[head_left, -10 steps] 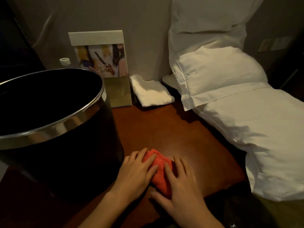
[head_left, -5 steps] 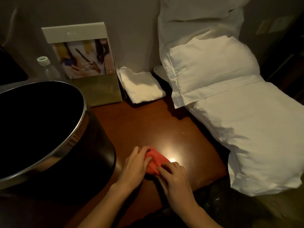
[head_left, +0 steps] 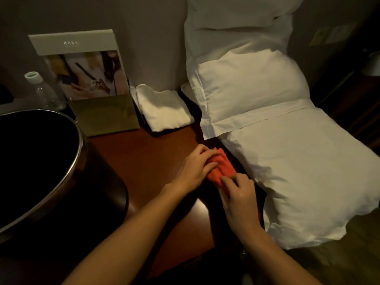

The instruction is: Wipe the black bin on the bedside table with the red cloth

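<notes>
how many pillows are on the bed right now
2. An upper pillow leans against the wall at the head of the bed; a lower pillow lies in front of it, beside the bedside table. Others may be out of frame.

round black bin with chrome rim (head_left: 39, 153): left part cut off by the frame edge
folded red cloth (head_left: 221, 167): partly hidden under both hands
clear plastic bottle (head_left: 44, 93): base hidden behind the bin

Item count: one black bin (head_left: 39, 161), one red cloth (head_left: 221, 168), one white towel (head_left: 164, 110), one bottle (head_left: 44, 91), two pillows (head_left: 246, 85), two hands (head_left: 195, 169).
</notes>
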A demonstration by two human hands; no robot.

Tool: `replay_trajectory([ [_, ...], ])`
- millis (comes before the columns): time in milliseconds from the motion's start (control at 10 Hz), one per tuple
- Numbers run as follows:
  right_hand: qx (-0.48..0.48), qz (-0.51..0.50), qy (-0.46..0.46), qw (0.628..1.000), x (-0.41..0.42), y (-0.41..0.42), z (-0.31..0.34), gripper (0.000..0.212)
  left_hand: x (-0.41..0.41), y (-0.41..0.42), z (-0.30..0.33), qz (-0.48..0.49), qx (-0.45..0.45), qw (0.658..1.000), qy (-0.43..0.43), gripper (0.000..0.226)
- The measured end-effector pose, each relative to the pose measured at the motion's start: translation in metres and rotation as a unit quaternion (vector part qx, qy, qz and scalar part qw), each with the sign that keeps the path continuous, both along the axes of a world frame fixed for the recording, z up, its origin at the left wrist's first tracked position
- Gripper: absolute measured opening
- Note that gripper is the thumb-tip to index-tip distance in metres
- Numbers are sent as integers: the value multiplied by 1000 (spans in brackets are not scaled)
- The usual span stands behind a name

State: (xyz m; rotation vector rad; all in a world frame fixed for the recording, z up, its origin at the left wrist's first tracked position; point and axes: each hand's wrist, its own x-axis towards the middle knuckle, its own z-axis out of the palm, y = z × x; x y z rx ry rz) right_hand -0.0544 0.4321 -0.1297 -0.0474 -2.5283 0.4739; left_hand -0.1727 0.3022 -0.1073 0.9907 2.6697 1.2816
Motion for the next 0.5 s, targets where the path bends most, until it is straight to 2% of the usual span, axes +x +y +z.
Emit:
replay_trajectory([
  [100,3,-27,-30,999,-14,16,-7,19,-18,22,-10,-7,-26,1000,11,34],
  [200,15,-33,-139,990,-29,27,-31,19,-29,32,-41,-27,-181,982,35,39],
  [300,18,-26,-207,978,-31,29,-41,26,-28,29,-53,-39,-271,961,45,43],
  [400,-3,-25,-221,975,-27,29,-34,30,-18,23,-52,-18,-283,955,86,48],
  [500,-15,-16,-236,972,-23,26,-27,23,-1,10,-45,-10,-272,961,55,52],
])
